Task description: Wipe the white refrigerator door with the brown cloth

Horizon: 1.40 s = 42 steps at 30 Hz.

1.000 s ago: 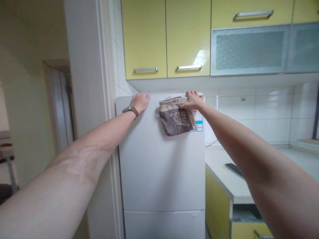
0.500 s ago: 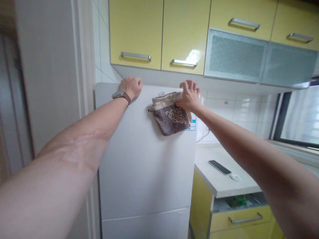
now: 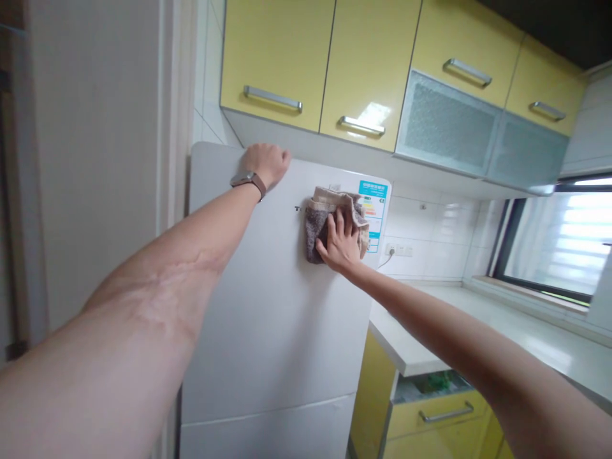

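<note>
Below yellow cabinets [image 3: 366, 70], the cloth [image 3: 315, 223] under our spread right fingers [image 3: 340, 224] overlaps the fridge label [image 3: 373, 189]. Our left hand [image 3: 265, 163] hides its fingers; we can't tell their state.

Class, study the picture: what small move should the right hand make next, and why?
Perhaps slide the cloth slightly downward: the right hand lies spread over it against the fridge door, and more of that white surface shows below.
</note>
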{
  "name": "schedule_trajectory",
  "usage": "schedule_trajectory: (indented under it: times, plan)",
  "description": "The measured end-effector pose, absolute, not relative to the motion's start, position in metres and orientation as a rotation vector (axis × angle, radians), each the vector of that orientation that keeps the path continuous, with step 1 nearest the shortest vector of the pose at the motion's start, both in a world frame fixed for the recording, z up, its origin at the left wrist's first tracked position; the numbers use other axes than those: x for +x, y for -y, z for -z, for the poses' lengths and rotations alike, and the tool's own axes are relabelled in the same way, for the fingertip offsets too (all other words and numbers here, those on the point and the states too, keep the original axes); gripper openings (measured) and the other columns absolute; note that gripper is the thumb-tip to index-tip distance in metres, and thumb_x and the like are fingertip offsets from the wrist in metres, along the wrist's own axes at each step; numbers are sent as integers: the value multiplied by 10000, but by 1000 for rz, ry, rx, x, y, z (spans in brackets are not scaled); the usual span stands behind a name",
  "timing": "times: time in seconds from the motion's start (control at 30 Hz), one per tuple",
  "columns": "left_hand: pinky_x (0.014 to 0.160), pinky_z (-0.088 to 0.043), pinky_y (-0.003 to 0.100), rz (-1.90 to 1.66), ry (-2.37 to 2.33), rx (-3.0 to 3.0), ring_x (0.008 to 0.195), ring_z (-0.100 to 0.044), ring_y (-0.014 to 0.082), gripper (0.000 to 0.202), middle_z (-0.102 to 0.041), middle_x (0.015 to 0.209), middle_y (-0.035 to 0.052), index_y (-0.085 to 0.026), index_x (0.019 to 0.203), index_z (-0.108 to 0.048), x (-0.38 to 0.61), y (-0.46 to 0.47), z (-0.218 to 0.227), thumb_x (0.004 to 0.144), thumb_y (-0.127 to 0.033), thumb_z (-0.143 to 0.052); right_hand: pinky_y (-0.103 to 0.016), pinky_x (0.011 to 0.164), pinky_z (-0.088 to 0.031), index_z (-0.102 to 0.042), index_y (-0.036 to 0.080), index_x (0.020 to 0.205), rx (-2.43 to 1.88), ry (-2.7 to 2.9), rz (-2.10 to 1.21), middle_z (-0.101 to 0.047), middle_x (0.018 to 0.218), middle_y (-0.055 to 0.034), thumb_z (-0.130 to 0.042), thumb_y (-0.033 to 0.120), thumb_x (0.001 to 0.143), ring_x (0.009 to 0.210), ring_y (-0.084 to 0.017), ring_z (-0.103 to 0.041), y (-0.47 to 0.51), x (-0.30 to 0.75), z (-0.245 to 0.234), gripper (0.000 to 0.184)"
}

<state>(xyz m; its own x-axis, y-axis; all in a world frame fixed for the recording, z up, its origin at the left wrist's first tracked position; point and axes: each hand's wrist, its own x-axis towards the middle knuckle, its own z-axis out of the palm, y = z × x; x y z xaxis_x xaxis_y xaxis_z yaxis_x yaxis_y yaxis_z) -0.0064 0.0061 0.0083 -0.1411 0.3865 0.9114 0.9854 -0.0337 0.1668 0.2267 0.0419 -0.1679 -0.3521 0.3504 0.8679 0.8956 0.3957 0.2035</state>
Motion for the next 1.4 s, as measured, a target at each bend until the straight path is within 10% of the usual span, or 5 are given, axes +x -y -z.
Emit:
schedule_trajectory:
  times: [0.5,0.93,1.4]
  plan:
    - [951,-477,462,1025,1449,-1404,1184,-680,327,616,-729,1248,274,44,1218,-753,-7,-4,-12,1067,-386,-338,-646,1092,-232,-403,197,1516,-1145,1485,830,-420,1499,-217,-150,491,1060,1384,-375,-259,-95,270,33,599]
    - [1050,-440,585,1036,1427,-1433,1337,-585,435,642,-673,1291,342,155,1250,-680,-4,1,-8,1087,-359,-332,-598,1138,-259,-265,253,1627,-1199,1462,817,-212,1688,-110,-167,572,1029,1509,-368,-184,-93,289,111,685]
    - [1069,-305,669,1021,1404,-1451,1394,-455,506,717,-643,1326,253,206,1266,-608,-2,12,2,1086,-399,-268,-653,1172,-238,-421,274,1604,-1385,1782,740,-263,1714,-101,-443,493,829,1584,-407,-135,-99,323,339,805]
